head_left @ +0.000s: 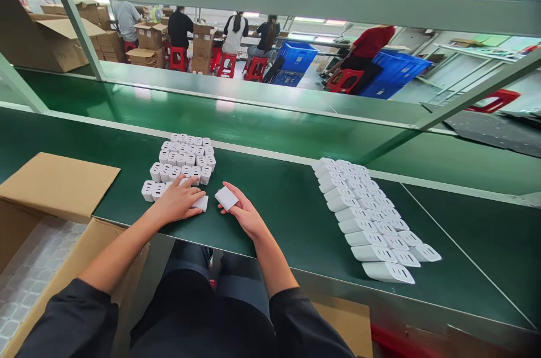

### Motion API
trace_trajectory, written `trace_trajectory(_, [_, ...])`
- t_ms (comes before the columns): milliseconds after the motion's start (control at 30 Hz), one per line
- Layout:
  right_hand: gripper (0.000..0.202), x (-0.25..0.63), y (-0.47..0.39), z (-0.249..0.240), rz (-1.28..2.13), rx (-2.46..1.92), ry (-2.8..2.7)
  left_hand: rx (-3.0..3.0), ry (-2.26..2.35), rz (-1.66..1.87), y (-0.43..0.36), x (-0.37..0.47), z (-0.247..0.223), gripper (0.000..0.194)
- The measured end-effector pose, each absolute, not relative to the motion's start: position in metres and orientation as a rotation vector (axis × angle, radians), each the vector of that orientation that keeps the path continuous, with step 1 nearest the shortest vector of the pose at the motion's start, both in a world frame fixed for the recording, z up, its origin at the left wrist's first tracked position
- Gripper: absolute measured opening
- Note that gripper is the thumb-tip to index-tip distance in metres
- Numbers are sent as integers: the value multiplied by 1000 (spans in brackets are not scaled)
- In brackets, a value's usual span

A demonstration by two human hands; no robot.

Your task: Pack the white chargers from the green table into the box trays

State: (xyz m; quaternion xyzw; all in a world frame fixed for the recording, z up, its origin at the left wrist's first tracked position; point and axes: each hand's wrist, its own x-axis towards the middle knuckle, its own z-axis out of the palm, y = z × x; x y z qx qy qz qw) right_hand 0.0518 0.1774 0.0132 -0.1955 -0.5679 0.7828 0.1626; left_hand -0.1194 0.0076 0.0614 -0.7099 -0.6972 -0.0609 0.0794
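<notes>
Between the fingers and thumb of my right hand (245, 212) is a white charger block (227, 198), raised just off the green work surface with a plain face upward. My left hand (180, 200) reaches over the front of the left group of white charger blocks (181, 158). Its thumb and fingers close around another white charger block (202, 203), partly covered by the hand. The left group stands in rows, port slots showing on top. Farther right, a second group of white charger blocks (359, 206) stands in slanting rows, also with slots visible.
An open cardboard box (59, 183) at the left holds clear plastic trays (34, 273). A metal rail (270, 149) runs behind the chargers, with a slanted post (477, 84) at right. Beyond are seated people, red stools (227, 65) and blue crates (296, 59).
</notes>
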Motion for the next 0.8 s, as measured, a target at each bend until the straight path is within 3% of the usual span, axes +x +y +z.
trace_trajectory(133, [80,57,170,16,2321,-442,-1563,-2096,-2088,-137,12,-120,72,29])
trace_trajectory(300, [64,47,157,15,1957,-535,-1798,-2057,-2107,70,24,-121,85,23])
trace_trajectory(467, [53,41,155,20,1512,-421,-2083,-2044,-2135,144,34,-121,89,41])
trace_trajectory(800, [46,28,159,15,1332,-452,-2177,-2022,-2155,-125,19,-130,82,48])
